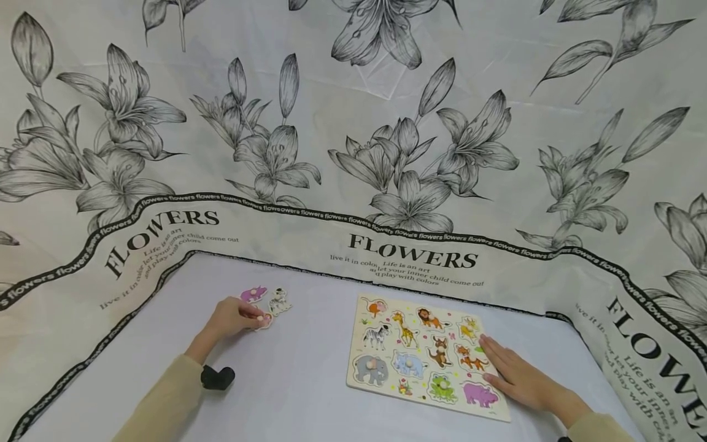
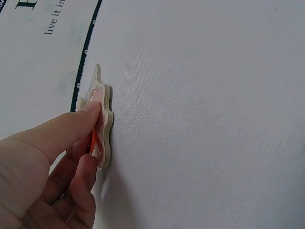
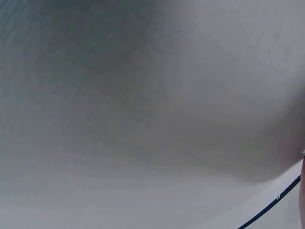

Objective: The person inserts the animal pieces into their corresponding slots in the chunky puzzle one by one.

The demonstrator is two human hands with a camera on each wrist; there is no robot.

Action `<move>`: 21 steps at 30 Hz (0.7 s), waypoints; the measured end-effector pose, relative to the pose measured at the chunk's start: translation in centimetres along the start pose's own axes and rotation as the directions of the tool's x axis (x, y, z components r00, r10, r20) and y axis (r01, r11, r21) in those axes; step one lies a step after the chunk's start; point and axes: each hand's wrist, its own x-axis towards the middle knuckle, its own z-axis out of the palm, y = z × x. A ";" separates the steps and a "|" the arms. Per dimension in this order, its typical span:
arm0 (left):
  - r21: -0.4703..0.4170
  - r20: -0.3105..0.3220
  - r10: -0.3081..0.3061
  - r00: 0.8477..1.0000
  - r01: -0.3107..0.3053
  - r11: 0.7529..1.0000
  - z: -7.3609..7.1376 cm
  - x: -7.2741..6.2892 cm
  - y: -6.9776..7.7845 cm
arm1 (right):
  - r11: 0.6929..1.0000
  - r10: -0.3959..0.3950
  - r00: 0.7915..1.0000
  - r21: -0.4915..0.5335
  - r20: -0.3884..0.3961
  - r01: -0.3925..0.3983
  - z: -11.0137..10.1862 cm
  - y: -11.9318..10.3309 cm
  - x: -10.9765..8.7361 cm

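My left hand [image 1: 229, 320] pinches a wooden puzzle piece [image 2: 105, 124] printed in pink and red, its thumb on the printed face. Most of that print is hidden by the fingers. Just beyond it on the white cloth lie a purple puzzle piece [image 1: 253, 294] and a zebra puzzle piece [image 1: 279, 301]. Farther right is the wooden animal puzzle board [image 1: 351, 374]. Its right edge is touched by the extended fingers of my right hand [image 1: 521, 377]. Among its animals are a grey elephant [image 1: 371, 370], a frog [image 1: 442, 388] and a purple hippo [image 1: 480, 394].
A white cloth [image 1: 298, 368] covers the work surface. Behind and around it rises a flower-printed fabric [image 1: 309, 233] with a black lettered border. The right wrist view is mostly blurred grey-white surface, with a dark border line [image 3: 271, 205] at the lower right.
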 end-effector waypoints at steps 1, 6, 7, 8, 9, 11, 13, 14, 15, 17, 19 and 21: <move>0.002 -0.008 0.005 1.000 -0.005 1.000 -0.1 -0.1 0.0 | 1.000 0.001 1.000 -0.001 0.002 -0.001 0.0 0.0 0.1; 0.015 -0.052 0.019 0.998 -0.019 1.000 -0.1 -0.4 0.0 | 1.000 0.013 1.000 -0.009 0.010 -0.013 0.0 -0.1 0.2; 0.014 -0.058 0.018 0.998 -0.018 1.000 0.0 -0.5 0.1 | 1.000 0.012 1.000 -0.014 0.007 -0.012 -0.1 -0.1 0.1; 0.009 -0.064 0.018 0.998 -0.018 1.000 0.2 -0.5 0.2 | 1.000 0.010 1.000 -0.019 0.004 -0.009 -0.1 0.0 0.0; 0.008 -0.067 0.020 0.998 -0.020 1.000 0.3 -0.5 0.4 | 1.000 0.006 1.000 -0.025 0.000 -0.006 -0.2 0.0 -0.1; 0.009 -0.076 0.024 0.997 -0.023 1.000 0.5 -0.7 0.7 | 0.999 -0.003 1.000 -0.039 -0.010 0.002 -0.2 0.0 -0.1; 0.015 -0.087 0.024 0.996 -0.023 1.000 0.7 -0.7 1.0 | 0.999 -0.006 1.000 -0.047 -0.011 0.006 -0.3 -0.1 -0.2; 0.017 -0.091 0.032 0.995 -0.031 0.999 0.8 -0.8 1.3 | 0.999 -0.009 1.000 -0.050 -0.014 0.008 -0.3 -0.1 -0.2; 0.023 -0.095 0.040 0.995 -0.038 0.999 1.0 -0.8 1.5 | 0.999 -0.010 1.000 -0.052 -0.013 0.009 -0.2 -0.1 -0.1; 0.030 -0.101 0.049 0.994 -0.046 0.998 1.1 -0.8 2.0 | 0.999 -0.005 1.000 -0.054 -0.009 0.004 -0.2 -0.1 -0.1; 0.029 -0.107 0.064 0.992 -0.062 0.998 1.3 -0.7 2.5 | 0.998 -0.005 1.000 -0.056 -0.012 0.004 -0.2 -0.1 0.0; 0.021 -0.109 0.085 0.990 -0.083 0.996 1.6 -0.7 3.1 | 0.998 -0.005 1.000 -0.056 -0.013 0.004 -0.2 -0.1 0.1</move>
